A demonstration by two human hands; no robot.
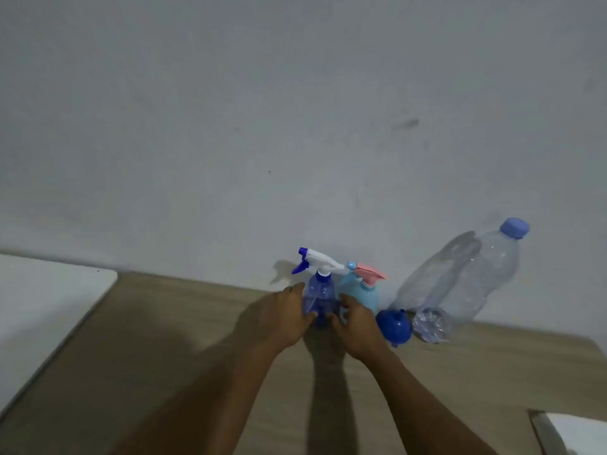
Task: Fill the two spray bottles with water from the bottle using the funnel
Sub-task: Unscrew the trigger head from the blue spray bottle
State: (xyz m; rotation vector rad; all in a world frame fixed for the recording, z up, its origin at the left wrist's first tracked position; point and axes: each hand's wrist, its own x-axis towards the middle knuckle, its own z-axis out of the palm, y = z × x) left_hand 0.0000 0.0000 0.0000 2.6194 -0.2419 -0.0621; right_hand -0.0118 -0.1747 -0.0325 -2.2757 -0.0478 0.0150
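spray bottles [320, 290] left; funnel [393, 325] between; water bottle [466, 280] right

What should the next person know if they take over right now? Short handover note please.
Left hand and right hand: both wrapped around the blue spray bottle standing on the table.
Light blue spray bottle stands just behind it to the right, pink trigger head on.
Funnel lies on the table right of the hands, unused.
Water bottle stands by the wall, cap on.
Done: nothing poured; both spray heads still on.
Left: remove spray heads, uncap the water bottle, fill both through the funnel.
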